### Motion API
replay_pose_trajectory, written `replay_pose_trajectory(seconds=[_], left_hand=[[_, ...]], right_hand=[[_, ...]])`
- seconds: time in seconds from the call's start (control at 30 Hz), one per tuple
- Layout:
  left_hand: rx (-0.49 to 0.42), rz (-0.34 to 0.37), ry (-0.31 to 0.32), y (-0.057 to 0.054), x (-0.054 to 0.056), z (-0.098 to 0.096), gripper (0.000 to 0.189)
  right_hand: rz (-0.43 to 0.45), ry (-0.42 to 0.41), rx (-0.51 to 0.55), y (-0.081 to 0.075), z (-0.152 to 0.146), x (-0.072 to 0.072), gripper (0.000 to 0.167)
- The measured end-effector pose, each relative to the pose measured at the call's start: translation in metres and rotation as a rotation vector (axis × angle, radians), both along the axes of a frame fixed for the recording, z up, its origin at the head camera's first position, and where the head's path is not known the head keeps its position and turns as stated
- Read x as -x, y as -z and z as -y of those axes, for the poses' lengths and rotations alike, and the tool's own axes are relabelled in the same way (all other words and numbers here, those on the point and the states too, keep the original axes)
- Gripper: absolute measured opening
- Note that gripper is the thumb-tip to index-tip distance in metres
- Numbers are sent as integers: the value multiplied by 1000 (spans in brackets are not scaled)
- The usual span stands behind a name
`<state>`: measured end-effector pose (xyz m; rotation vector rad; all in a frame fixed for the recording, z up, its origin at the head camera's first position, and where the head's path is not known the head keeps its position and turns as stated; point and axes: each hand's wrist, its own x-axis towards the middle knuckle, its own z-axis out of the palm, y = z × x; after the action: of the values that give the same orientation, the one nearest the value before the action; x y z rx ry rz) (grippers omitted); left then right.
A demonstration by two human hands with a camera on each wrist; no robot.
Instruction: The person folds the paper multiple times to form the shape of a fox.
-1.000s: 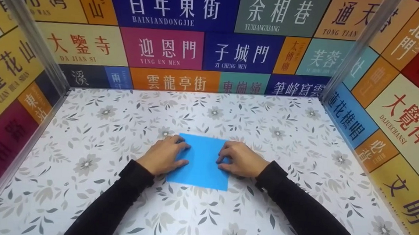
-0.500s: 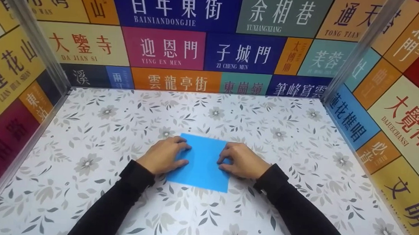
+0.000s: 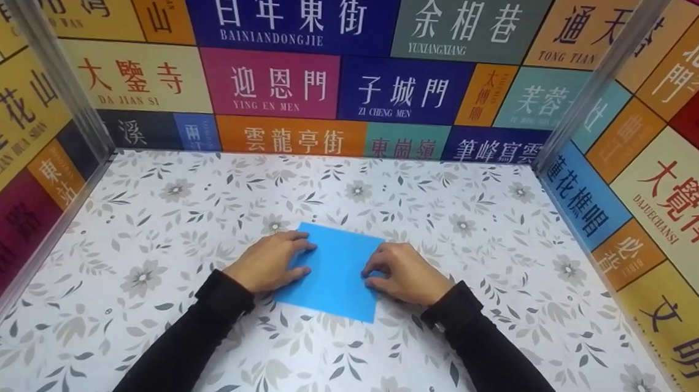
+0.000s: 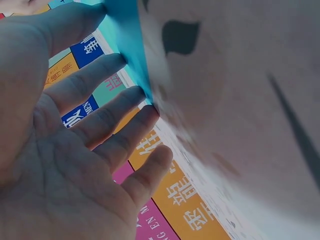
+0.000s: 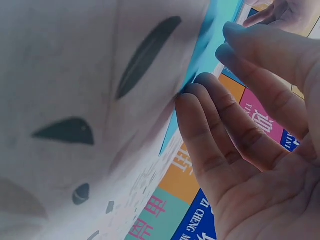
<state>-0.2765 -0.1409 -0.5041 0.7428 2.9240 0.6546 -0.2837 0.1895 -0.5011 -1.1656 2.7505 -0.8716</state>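
Observation:
A square sheet of light blue paper [image 3: 338,275] lies flat on the patterned tabletop, turned slightly from square to the edges. My left hand [image 3: 271,261] rests at its left edge, fingers spread and fingertips on the sheet. In the left wrist view the left palm [image 4: 65,150] shows, its fingertips meeting the blue paper's surface. At the right edge, my right hand [image 3: 408,274] touches the sheet with bent fingers. The right wrist view shows the right hand's fingers [image 5: 215,115] loosely extended, thumb and index close together over the paper and the other fingertips at its edge.
The tabletop [image 3: 169,226] is white with grey flowers and leaves. Colourful panels with Chinese lettering form a back wall [image 3: 271,80] and a side wall [image 3: 663,199] on the right, with another on the left. Clear strips run up the corners.
The blue sheet has turned slightly clockwise as seen in the head view, its lower edge shifting left. Both hands have stayed on its edges, the right moving slightly nearer the body.

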Motion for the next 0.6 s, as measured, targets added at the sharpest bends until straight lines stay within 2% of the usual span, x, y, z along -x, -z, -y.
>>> replay_pose_trajectory(seconds=[0.27, 0.47, 0.6], left_hand=[[0, -19, 13, 2, 2, 4, 53], [-6, -18, 18, 2, 3, 6, 53], [-7, -24, 23, 1, 4, 7, 53]], right_hand=[[-7, -11, 12, -2, 5, -8, 12], [20, -3, -16, -1, 8, -11, 15], [2, -9, -29, -1, 8, -12, 16]])
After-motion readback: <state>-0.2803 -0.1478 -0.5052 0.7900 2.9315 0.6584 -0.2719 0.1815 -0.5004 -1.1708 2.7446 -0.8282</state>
